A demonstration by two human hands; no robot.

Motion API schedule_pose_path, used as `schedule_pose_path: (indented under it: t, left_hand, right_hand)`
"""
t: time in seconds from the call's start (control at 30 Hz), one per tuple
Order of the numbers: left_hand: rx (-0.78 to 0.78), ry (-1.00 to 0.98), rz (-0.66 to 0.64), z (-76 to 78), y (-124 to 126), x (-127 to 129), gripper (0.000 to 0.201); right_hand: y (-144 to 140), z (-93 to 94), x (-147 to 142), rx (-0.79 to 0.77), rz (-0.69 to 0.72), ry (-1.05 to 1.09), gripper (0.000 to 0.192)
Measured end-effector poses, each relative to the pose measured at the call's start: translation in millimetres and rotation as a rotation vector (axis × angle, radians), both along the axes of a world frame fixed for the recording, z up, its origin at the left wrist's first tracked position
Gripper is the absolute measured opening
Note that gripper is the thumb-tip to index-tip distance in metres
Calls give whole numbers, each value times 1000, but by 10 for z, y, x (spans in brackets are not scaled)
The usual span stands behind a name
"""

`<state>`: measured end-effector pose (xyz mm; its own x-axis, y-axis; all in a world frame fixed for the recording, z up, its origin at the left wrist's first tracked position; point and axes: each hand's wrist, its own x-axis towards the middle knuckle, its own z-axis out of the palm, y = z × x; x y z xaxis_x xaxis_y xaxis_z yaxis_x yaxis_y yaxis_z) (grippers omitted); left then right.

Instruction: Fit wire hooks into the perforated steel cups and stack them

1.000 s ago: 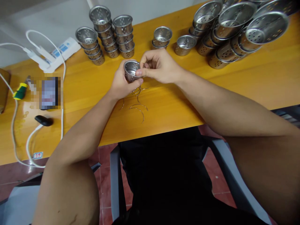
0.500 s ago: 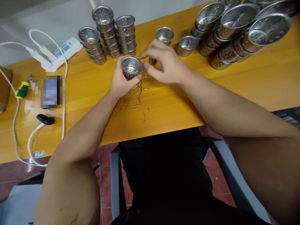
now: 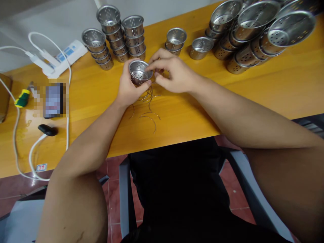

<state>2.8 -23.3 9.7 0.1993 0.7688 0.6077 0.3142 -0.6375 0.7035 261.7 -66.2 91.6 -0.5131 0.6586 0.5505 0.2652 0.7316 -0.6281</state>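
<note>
My left hand (image 3: 128, 86) is wrapped around a small steel strainer basket (image 3: 139, 77) with punched holes, its mouth tilted up toward me. At its right rim, my right hand (image 3: 169, 71) has its fingers bent, the index fingertip reaching just over the edge into the basket and the thumb below it. Whatever lies between those fingertips is too small to make out. Directly beneath the hands, several thin curved wires (image 3: 151, 96) lie in a loose heap on the wooden table (image 3: 187, 121), and a few more are scattered nearer its front edge.
Strainer baskets stand in stacks (image 3: 117, 42) at the back left and larger stacks (image 3: 255, 44) at the right. Between them are a short stack (image 3: 176, 38) and a single basket (image 3: 201, 49). At the left lie a power strip (image 3: 67, 59), cables, a screwdriver (image 3: 23, 98) and a phone (image 3: 54, 99).
My right index fingertip has moved from outside the rim to over the basket's inside edge. The right hand has shifted slightly left and down; the left keeps its hold.
</note>
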Motion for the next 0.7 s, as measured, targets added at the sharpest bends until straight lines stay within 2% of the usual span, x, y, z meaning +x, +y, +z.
schedule_pose_path:
  t: [0.13, 0.27, 0.5, 0.7]
  left_hand:
    - [35, 43, -9, 5, -15, -31, 83]
    - [150, 104, -28, 0, -18, -85, 84]
    - [172, 177, 10, -29, -29, -81, 85]
    - [257, 84, -137, -34, -21, -112, 89]
  right_hand:
    - [62, -80, -6, 66, 11, 4, 13]
    - [55, -122, -26, 118, 14, 8, 24]
    - [-57, -2, -45, 55, -122, -93, 24]
    - [-68, 14, -58, 26, -72, -149, 23]
